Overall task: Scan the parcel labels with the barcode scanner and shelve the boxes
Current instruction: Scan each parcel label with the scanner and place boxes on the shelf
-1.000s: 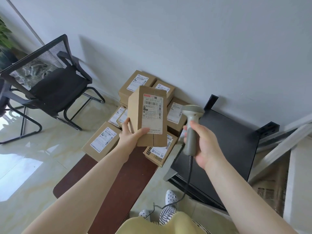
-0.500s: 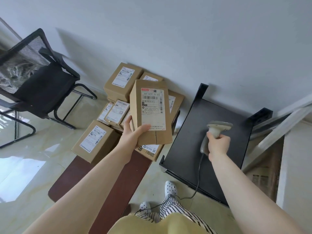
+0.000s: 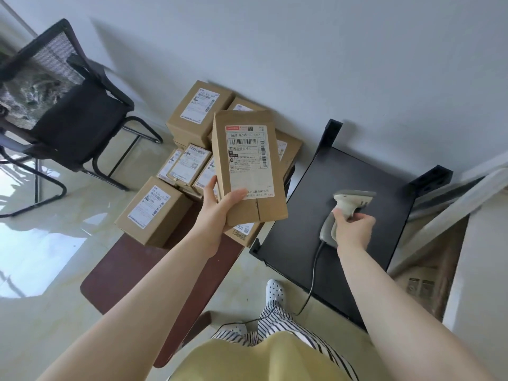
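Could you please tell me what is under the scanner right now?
The black shelf top lies under the scanner, gripped by the right hand. Whether they touch is unclear; the hand covers the handle's end.

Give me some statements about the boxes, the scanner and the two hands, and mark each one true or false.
1. The left hand holds a box with its label facing the camera. True.
2. The right hand is empty. False: it grips the scanner.
3. The scanner is over the black shelf. True.
4. The scanner is cordless. False: a cable hangs from its handle.
5. More labelled boxes lie on the brown table. True.
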`<state>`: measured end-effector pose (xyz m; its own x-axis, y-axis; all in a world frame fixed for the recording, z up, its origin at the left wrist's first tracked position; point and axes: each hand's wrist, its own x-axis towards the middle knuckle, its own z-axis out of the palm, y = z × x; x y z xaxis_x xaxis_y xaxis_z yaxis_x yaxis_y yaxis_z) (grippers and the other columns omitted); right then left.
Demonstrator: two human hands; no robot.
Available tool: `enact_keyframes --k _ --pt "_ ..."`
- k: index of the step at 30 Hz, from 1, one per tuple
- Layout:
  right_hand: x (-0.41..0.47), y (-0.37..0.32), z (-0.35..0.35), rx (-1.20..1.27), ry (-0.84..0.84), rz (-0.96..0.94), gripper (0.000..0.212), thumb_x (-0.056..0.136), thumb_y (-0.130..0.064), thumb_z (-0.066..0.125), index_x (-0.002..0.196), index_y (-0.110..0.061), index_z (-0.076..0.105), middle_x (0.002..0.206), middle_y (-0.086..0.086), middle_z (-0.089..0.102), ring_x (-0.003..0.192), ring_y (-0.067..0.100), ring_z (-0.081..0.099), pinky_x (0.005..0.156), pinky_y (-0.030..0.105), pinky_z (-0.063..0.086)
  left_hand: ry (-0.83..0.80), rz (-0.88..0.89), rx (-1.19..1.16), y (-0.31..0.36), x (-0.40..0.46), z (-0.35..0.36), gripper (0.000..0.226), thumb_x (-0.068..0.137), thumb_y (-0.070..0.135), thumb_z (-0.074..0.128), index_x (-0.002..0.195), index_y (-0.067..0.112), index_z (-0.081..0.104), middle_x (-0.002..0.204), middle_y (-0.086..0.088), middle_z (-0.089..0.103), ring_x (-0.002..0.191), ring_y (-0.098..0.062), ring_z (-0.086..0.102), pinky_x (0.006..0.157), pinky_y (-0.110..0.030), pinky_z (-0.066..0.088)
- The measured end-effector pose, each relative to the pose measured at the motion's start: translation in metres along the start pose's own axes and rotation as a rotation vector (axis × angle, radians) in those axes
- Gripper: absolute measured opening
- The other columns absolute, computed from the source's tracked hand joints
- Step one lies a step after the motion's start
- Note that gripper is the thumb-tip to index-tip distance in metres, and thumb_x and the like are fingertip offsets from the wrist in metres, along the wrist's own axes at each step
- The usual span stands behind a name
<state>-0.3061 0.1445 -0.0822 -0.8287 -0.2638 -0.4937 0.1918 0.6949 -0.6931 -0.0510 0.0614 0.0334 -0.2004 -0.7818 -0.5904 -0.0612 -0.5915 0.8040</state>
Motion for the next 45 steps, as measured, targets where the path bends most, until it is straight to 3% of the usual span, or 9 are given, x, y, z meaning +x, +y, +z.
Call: enact_keyframes --k 6,11,14,17,23,27,30,35,45 --pt "-0.042 -0.035 -0.012 0.093 0.002 -0.246 0.043 0.085 -0.043 0.072 0.111 -0.015 0.053 0.115 0.007 0.059 0.111 0.029 0.057 0.097 0.042 0.047 0.008 0.106 -0.027 0.007 -0.021 -0.011 0.114 0.053 0.052 0.083 0.153 0.041 0.029 0.131 0.005 0.067 0.103 -0.014 0.074 0.090 -0.046 0.061" --pt "-0.145 -0.069 -0.027 0.243 -0.597 -0.469 0.042 0.091 -0.047 0.066 0.126 -0.028 0.053 0.120 -0.012 0.060 0.113 0.000 0.055 0.095 0.024 0.039 -0.030 0.209 -0.047 0.009 -0.060 -0.025 0.118 0.054 0.049 0.084 0.155 0.040 0.025 0.130 0.004 0.067 0.103 -0.014 0.074 0.088 -0.042 0.061" --pt "-0.201 -0.058 -0.043 0.247 -0.889 -0.474 0.073 0.081 -0.057 0.072 0.144 -0.029 0.044 0.132 -0.006 0.060 0.117 0.001 0.059 0.095 0.020 0.046 -0.079 0.268 -0.048 -0.003 -0.097 -0.036 0.109 0.059 0.044 0.084 0.153 0.036 0.031 0.124 0.006 0.071 0.107 -0.017 0.073 0.089 -0.043 0.060" --pt "-0.243 -0.025 -0.063 0.325 -1.036 -0.421 0.066 0.081 -0.048 0.065 0.142 -0.032 0.046 0.131 -0.005 0.065 0.114 0.005 0.064 0.092 0.027 0.055 -0.130 0.270 -0.023 -0.027 -0.140 -0.051 0.097 0.070 0.037 0.082 0.153 0.032 0.032 0.131 0.004 0.067 0.108 -0.014 0.072 0.082 -0.035 0.061" --pt "-0.295 0.060 -0.099 0.287 -0.971 -0.284 0.057 0.082 -0.058 0.069 0.134 -0.041 0.052 0.127 -0.009 0.067 0.118 0.015 0.063 0.100 0.051 0.052 -0.191 0.144 0.049 -0.090 -0.205 -0.073 0.100 0.066 0.051 0.081 0.152 0.044 0.029 0.131 0.008 0.066 0.114 -0.021 0.069 0.098 -0.051 0.056" --pt "-0.311 0.104 -0.129 0.297 -0.901 -0.222 0.039 0.090 -0.048 0.065 0.127 -0.039 0.057 0.123 -0.004 0.068 0.117 0.019 0.063 0.094 0.044 0.057 -0.228 0.064 0.099 -0.129 -0.244 -0.063 0.101 0.062 0.060 0.078 0.149 0.046 0.030 0.132 0.010 0.064 0.104 -0.012 0.061 0.075 -0.028 0.047" --pt "-0.318 0.130 -0.156 0.265 -0.860 -0.204 0.029 0.095 -0.044 0.060 0.124 -0.037 0.058 0.116 -0.006 0.069 0.104 0.015 0.065 0.077 0.032 0.057 -0.252 0.062 0.092 -0.152 -0.265 -0.051 0.101 0.067 0.053 0.077 0.154 0.035 0.029 0.132 0.012 0.063 0.116 -0.008 0.064 0.088 -0.025 0.054" --pt "-0.314 0.173 -0.206 0.246 -0.798 -0.163 0.043 0.087 -0.052 0.063 0.126 -0.036 0.057 0.117 -0.006 0.068 0.110 0.015 0.064 0.094 0.044 0.057 -0.304 -0.002 0.174 -0.184 -0.299 -0.018 0.116 0.056 0.063 0.077 0.156 0.037 0.024 0.130 0.012 0.062 0.117 -0.010 0.064 0.098 -0.033 0.054" --pt "-0.272 0.270 -0.372 0.256 -0.700 -0.081 0.066 0.072 -0.057 0.065 0.132 -0.034 0.051 0.122 -0.007 0.068 0.101 0.005 0.069 0.081 0.032 0.057 -0.452 -0.129 0.246 -0.265 -0.386 0.118 0.120 0.051 0.064 0.078 0.155 0.034 0.025 0.129 0.003 0.064 0.105 -0.010 0.071 0.083 -0.025 0.057"
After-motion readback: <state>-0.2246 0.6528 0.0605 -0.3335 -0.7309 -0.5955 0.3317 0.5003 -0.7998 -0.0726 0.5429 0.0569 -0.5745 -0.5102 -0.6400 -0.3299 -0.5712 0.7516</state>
